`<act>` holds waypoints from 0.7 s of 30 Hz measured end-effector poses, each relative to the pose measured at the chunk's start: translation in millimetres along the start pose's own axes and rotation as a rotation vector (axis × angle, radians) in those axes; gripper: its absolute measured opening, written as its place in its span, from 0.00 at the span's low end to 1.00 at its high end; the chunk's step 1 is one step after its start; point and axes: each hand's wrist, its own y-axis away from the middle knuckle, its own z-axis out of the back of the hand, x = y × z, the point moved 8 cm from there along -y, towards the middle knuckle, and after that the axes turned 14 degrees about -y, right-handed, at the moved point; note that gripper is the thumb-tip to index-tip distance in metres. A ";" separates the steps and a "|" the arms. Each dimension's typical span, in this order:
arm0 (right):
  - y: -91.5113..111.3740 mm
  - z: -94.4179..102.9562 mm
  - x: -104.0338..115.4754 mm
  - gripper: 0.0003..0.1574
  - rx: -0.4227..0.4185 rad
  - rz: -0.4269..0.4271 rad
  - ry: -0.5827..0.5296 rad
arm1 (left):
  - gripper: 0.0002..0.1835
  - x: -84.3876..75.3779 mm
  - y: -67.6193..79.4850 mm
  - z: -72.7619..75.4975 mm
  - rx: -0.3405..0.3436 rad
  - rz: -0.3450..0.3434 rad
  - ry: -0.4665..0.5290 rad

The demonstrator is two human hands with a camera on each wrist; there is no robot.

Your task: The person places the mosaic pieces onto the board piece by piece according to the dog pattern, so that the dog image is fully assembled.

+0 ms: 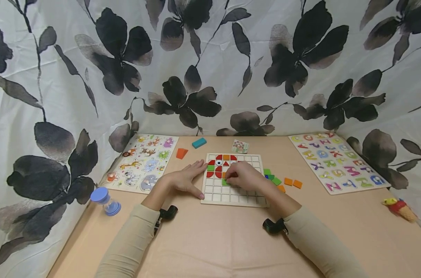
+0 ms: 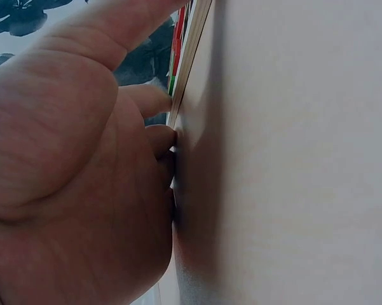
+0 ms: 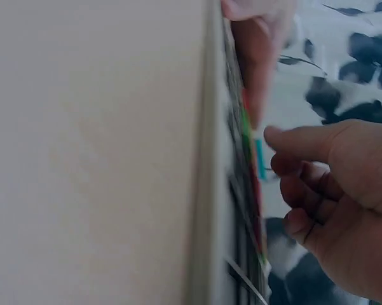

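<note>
A white grid board (image 1: 245, 195) lies flat on the table, with red, orange and green pieces filling part of its upper left. My left hand (image 1: 184, 179) is spread along the board's left side, its thumb at the near left corner and its fingertips at the left edge; the left wrist view shows fingers by the board's side. Over the middle of the grid, my right hand (image 1: 245, 175) has its fingers bent downward close to a green tile (image 1: 225, 182). In the right wrist view, no piece shows between the loosely curled fingers (image 3: 305, 190).
Loose green tiles (image 1: 275, 180) and orange tiles (image 1: 293, 183) lie right of the board. Behind stand a picture card (image 1: 240, 146), a blue block (image 1: 199, 143) and orange pieces (image 1: 181, 153). An animal board (image 1: 127, 181), letter board (image 1: 335, 164), sand timer (image 1: 106, 201) and small toy (image 1: 400, 209) flank them.
</note>
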 end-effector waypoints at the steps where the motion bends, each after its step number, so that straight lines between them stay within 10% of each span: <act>1: 2.4 4.6 0.4 0.06 -0.014 0.010 -0.017 | 0.67 -0.1 -0.1 -0.1 -0.001 -0.003 -0.003; 9: 34.7 72.4 -5.7 0.15 -0.142 0.059 -0.106 | 0.67 0.8 0.3 -0.1 -0.011 -0.009 -0.008; 21: 95.4 129.0 -84.6 0.15 0.022 -0.263 -0.163 | 0.67 0.2 1.3 -2.1 -0.017 0.007 -0.002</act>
